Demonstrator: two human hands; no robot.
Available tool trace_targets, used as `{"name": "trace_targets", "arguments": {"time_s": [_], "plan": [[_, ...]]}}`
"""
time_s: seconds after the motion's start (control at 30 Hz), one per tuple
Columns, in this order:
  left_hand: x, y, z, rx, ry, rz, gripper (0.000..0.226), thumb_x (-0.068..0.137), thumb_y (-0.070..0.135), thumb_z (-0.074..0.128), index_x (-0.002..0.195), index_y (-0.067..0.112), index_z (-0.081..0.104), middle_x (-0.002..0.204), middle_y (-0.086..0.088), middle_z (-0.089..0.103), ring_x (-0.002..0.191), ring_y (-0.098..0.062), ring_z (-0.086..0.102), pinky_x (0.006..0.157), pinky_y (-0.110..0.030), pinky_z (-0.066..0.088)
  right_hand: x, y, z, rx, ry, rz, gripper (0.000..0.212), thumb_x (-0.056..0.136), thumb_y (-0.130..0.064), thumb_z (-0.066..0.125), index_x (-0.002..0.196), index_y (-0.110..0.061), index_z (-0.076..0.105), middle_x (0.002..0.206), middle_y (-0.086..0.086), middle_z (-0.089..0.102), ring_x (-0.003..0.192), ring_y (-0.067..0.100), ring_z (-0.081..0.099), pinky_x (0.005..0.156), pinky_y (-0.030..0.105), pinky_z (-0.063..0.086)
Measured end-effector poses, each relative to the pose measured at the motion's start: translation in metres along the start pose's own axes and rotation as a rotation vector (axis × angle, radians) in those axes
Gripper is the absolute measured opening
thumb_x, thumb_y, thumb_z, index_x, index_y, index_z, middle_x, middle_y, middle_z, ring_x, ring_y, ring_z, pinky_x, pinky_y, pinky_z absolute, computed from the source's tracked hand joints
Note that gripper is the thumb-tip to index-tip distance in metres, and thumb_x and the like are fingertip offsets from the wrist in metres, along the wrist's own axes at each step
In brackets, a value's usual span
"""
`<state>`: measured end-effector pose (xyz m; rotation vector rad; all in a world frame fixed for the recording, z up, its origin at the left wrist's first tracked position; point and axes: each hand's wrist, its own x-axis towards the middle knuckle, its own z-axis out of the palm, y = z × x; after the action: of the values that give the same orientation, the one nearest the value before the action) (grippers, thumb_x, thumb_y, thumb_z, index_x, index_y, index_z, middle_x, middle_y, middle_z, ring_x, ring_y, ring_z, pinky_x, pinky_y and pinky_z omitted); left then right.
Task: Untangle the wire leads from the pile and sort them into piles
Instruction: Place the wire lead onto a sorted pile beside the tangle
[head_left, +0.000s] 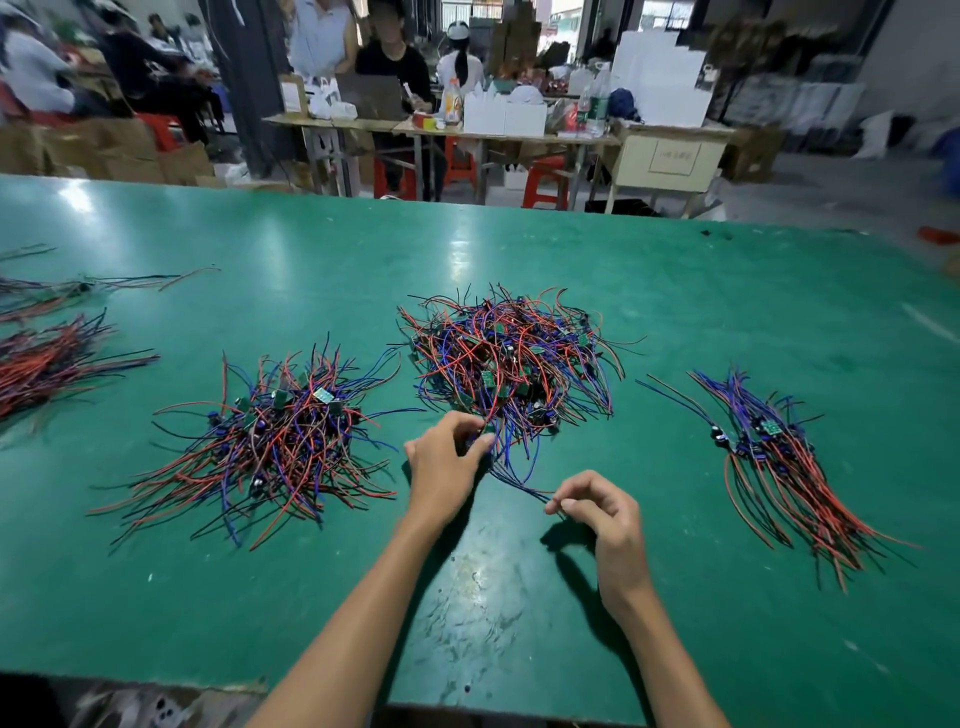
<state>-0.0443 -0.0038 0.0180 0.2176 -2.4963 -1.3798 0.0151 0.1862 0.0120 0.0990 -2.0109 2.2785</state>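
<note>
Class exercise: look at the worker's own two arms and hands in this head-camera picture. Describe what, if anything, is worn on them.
Nothing is worn that shows. The left hand and right hand are bare, with no gloves. Both forearms are uncovered up to the bottom edge of the picture, with no sleeve or cuff showing. No watch, bracelet or ring can be seen on either wrist or on the fingers.

Two bare forearms, left hand (441, 470), right hand (605, 512), seemingly no rings
</note>
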Motion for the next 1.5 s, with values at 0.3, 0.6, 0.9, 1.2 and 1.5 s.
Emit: {"name": "trace_targets", "arguments": {"time_s": [0.3,0.6,0.9,1.2,1.5], "plan": [[-0.037,0.013,0.004,-0.644,-0.091,-0.095,0.04,0.073,0.005,0.088,0.108,0.016,0.073,0.088,-0.002,0.077,0.079,-0.011,0.071,0.072,-0.021,0.057,0.003,0.013,0.013,-1.005,-0.02,-0.212,0.047,0.089,-0.052,0.071,0.132,-0.038,0.061,0.127,-0.017,0.053,0.121,0.007,0.046,0.097,0.031,0.03],[-0.045,0.007,0.002,-0.664,-0.061,-0.049,0.035,0.077,0.001,0.084,0.107,0.013,0.071,0.087,0.01,0.078,0.082,-0.002,0.07,0.075,-0.013,0.053,0.0,0.006,0.006,-0.668,0.371,-0.073,0.023,0.101,-0.038,0.06,0.085,-0.028,0.073,0.068,-0.014,0.069,0.061,0.004,0.062,0.063,0.031,0.046],[-0.047,0.015,0.005,-0.782,-0.061,-0.205,0.014,0.101,0.014,0.059,0.102,0.01,0.073,0.092,-0.008,0.078,0.079,-0.025,0.076,0.063,-0.035,0.063,-0.002,0.003,0.003,-0.815,0.453,0.058,0.058,0.094,-0.029,0.069,0.148,-0.019,0.051,0.134,0.003,0.062,0.123,0.024,0.046,0.105,0.037,0.032],[-0.047,0.011,-0.01,-0.804,0.061,-0.195,0.013,0.096,0.017,0.068,0.098,0.009,0.076,0.086,-0.005,0.077,0.076,-0.027,0.076,0.065,-0.026,0.06,0.0,0.011,0.003,-0.994,0.394,-0.012,0.02,0.094,-0.022,0.069,0.112,-0.02,0.078,0.115,0.0,0.064,0.109,0.026,0.052,0.086,0.035,0.031],[0.013,-0.013,-0.109,0.112,0.545,-0.138,0.035,0.098,0.029,0.063,0.124,0.008,0.07,0.117,-0.017,0.071,0.108,-0.029,0.059,0.098,-0.035,0.045,0.003,0.006,0.004,-0.631,0.381,-0.178,0.015,0.097,-0.016,0.068,0.101,-0.007,0.079,0.084,0.002,0.069,0.08,0.022,0.064,0.074,0.026,0.041]]}}
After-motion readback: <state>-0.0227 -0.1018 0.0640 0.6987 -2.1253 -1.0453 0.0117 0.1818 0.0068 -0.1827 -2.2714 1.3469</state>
